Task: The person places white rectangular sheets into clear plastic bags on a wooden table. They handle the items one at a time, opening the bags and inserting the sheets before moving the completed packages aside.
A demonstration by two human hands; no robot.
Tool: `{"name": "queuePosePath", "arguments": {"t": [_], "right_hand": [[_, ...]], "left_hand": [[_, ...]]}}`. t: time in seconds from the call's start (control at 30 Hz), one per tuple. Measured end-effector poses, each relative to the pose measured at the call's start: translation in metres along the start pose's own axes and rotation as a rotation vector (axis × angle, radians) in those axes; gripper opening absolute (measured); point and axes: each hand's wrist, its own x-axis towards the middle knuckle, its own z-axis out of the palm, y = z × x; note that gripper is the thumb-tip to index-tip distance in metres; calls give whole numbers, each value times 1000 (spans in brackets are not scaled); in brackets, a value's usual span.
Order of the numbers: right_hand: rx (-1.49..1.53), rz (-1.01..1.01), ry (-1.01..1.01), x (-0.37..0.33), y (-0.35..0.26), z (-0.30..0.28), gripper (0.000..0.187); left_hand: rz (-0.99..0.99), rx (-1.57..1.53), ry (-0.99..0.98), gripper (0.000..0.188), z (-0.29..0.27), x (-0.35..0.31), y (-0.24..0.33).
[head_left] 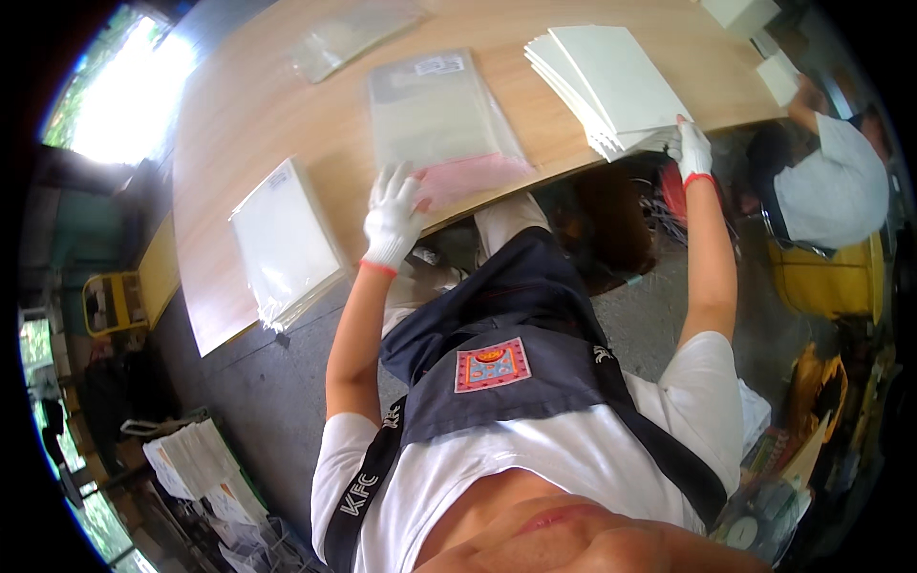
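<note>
My left hand, in a white knit glove with a red cuff, is held with fingers stretched and holds nothing. It hovers at or just above the near left corner of a stack of clear plastic bags with a pinkish near end. My right hand, gloved the same way with bare fingertips, pinches the near right corner of the top white sheet. That sheet lies on a fanned stack of similar white sheets by the table's edge. To the left lies a pile of white items in clear plastic.
The wooden table spans the upper view, with more clear plastic bags at its far side. A co-worker sits on the right near white boxes. A bundle of papers stands at lower left.
</note>
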Motion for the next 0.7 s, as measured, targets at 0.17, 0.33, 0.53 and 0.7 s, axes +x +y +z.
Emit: {"name": "queuePosePath", "arguments": {"t": [0.17,0.33,0.53,0.7], "right_hand": [[279,111,71,-7,-29,40,28],[220,55,-110,-21,-33,62,27],[483,348,-567,-78,7,41,35],[345,576,-738,-158,39,67,38]], "left_hand": [[56,247,-230,46,24,38,-13],[-87,348,-500,39,18,61,24],[-275,426,-438,29,20,65,14],[-282,201,-339,26,24,64,-24]]}}
